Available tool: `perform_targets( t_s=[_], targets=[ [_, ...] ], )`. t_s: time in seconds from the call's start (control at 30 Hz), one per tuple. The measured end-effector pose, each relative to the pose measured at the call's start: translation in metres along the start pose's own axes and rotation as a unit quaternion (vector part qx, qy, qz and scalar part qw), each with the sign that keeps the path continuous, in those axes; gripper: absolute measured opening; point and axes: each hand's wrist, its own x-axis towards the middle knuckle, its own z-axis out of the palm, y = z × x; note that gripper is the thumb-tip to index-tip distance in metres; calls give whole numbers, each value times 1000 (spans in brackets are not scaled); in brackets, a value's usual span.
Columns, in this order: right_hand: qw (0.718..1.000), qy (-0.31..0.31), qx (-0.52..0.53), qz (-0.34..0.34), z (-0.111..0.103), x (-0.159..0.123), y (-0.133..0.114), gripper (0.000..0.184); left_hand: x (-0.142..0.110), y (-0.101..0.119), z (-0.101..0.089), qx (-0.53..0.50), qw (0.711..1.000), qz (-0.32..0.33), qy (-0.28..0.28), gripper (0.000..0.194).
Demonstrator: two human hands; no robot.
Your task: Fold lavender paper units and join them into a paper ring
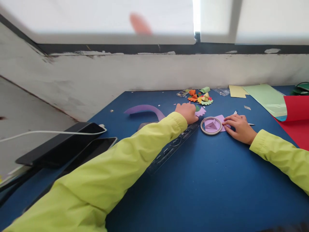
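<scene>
My left hand [187, 112] reaches across the blue table and rests with curled fingers on a small purple zigzag-edged paper piece [201, 111]. My right hand [238, 126] lies fingers-down on the edge of a purple paper square [220, 119]. A roll of tape [211, 125] sits on that paper between my hands, with a folded purple paper piece [210, 124] inside its ring. A thin pen-like stick [251, 124] pokes out from under my right hand. Both arms wear yellow-green sleeves.
A dark stencil ruler [169, 149] lies under my left forearm. A curled purple strip [145, 109], colourful paper shapes [201, 97], green [267, 96], yellow [238, 91] and red sheets [298, 119] lie on the table [205, 187]. Two dark devices [60, 145] with a white cable sit left.
</scene>
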Motion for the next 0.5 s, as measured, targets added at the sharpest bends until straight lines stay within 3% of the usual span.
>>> perform_targets(
  t_s=[0.1,0.2,0.37,0.5],
  targets=[
    [1000,-1,0,2,0,0,0,32,-5,0,-6,-119,990,-2,75,34],
    [1000,1,-2,1,1,0,-1,32,-17,5,-11,-266,958,7,108,34],
    [1000,6,-6,1,2,-1,0,32,-38,11,-13,-493,863,20,105,32],
    [1000,7,-9,-3,1,-1,1,32,-45,7,-17,-623,772,-30,117,33]
  ],
)
